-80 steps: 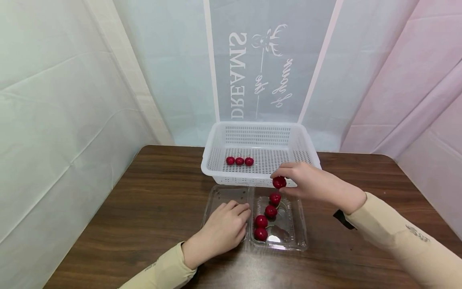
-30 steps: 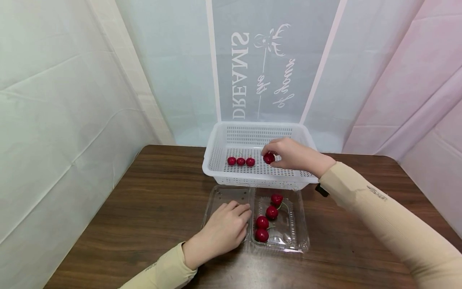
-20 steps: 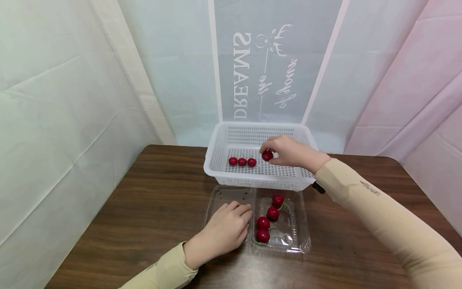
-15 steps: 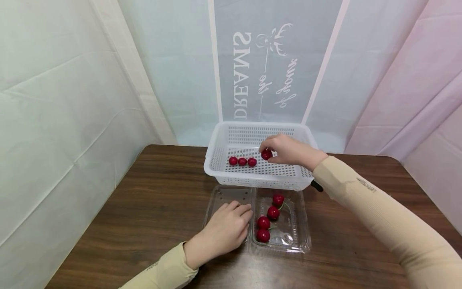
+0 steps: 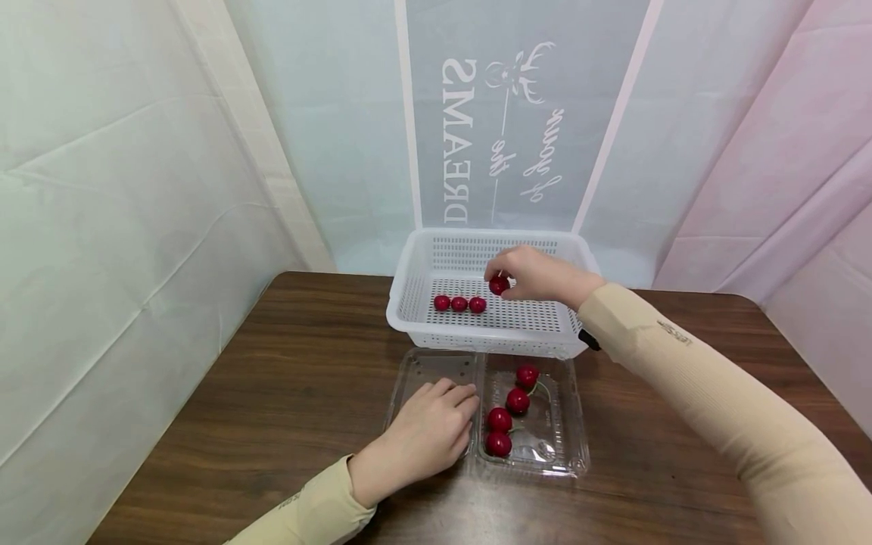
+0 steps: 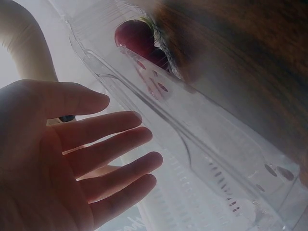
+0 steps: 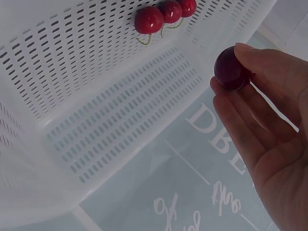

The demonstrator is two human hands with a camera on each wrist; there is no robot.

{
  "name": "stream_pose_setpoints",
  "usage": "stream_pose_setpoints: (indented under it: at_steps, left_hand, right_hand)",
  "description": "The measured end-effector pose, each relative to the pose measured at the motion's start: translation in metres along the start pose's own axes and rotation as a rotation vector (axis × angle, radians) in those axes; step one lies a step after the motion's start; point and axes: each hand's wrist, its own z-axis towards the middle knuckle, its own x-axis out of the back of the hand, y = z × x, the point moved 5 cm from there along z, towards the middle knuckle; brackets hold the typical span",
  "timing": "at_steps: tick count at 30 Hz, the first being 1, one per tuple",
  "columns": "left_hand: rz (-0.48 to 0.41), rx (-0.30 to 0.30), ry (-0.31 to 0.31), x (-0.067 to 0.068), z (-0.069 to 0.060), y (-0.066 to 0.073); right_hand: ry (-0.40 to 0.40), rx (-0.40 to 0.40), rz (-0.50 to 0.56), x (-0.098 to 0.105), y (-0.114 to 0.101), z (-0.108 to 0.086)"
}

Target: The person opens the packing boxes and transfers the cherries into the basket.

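Between thumb and fingertips my right hand (image 5: 538, 274) (image 7: 274, 106) pinches a dark red cherry (image 5: 499, 285) (image 7: 232, 69) above the white perforated basket (image 5: 446, 334) (image 7: 72, 86). Three cherries lie side by side in the basket, one of them (image 5: 478, 305) (image 7: 148, 20) closest to that hand in the head view. My left hand (image 5: 425, 435) (image 6: 82, 149) rests over the left half of a clear plastic clamshell (image 5: 436, 362) (image 6: 183, 139), fingers relaxed and holding nothing. Several cherries lie in the clamshell's right half, among them a front one (image 5: 499, 444) and a back one (image 5: 527, 376).
The dark wooden table (image 5: 272, 393) extends to both sides of the containers. Behind the basket hangs a pale cloth (image 5: 518, 136) with printed lettering, and light cloth walls (image 5: 123, 227) stand at the left and right.
My right hand has carried the cherry from over the clamshell to above the basket, lately shifting slightly left and back. My left hand has stayed at the clamshell.
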Motion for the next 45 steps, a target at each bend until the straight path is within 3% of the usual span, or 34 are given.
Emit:
stream_pose_setpoints:
  at_steps: [19,40,45]
  left_hand:
    - [0.005,-0.006,-0.012,-0.001,0.0,0.0]
    - [0.008,-0.008,-0.002,-0.002,0.001,0.0]
    - [0.009,-0.006,0.004,-0.002,0.001,0.0]
  right_hand:
    - [-0.119,-0.038,0.027,-0.008,0.006,0.022]
    - [-0.19,-0.218,0.091,-0.025,0.041,0.035]
    - [-0.19,-0.231,0.101,-0.025,0.044,0.038]
